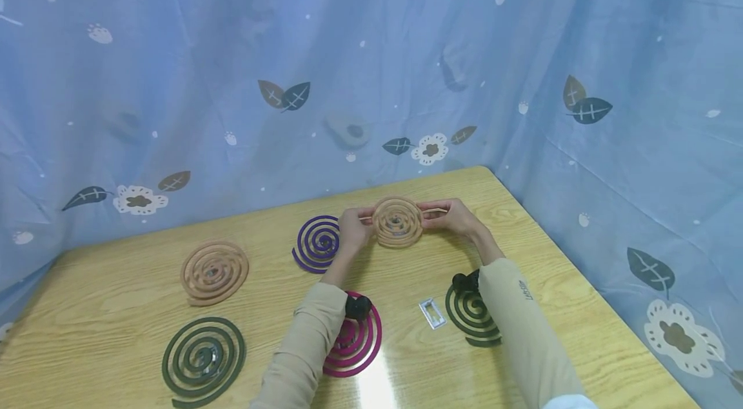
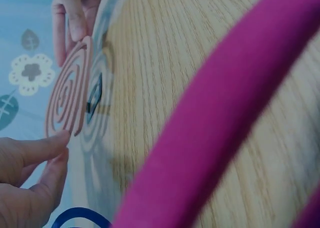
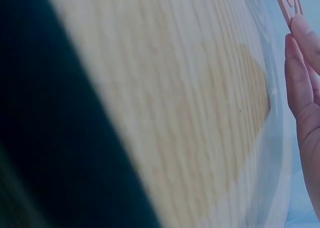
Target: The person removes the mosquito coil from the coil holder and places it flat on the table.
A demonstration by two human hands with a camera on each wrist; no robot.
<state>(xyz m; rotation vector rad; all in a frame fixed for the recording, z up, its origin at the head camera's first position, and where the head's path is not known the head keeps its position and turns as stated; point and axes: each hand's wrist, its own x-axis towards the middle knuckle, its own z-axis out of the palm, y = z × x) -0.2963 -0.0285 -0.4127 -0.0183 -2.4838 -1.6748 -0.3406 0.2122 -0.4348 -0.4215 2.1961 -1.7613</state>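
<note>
Both hands hold a tan mosquito coil (image 1: 397, 209) at its opposite edges, near the back of the table. The left hand (image 1: 355, 228) pinches its left edge between thumb and fingers, while the right hand (image 1: 455, 215) pinches the right edge. From the left wrist view the coil (image 2: 67, 97) looks raised off the wood, with a dark diamond-shaped piece (image 2: 94, 98) on the table by it. Beside the left hand lies a purple coil (image 1: 307, 244), partly covered by it. A magenta coil (image 1: 376, 338) sits under the left forearm, and a dark green coil (image 1: 473, 309) by the right forearm.
A small silver metal stand (image 1: 432, 314) lies between the forearms. Farther left are another tan coil (image 1: 213, 272) and another dark green coil (image 1: 203, 360). Blue patterned curtain (image 1: 232, 73) hangs along the table's back and right edges.
</note>
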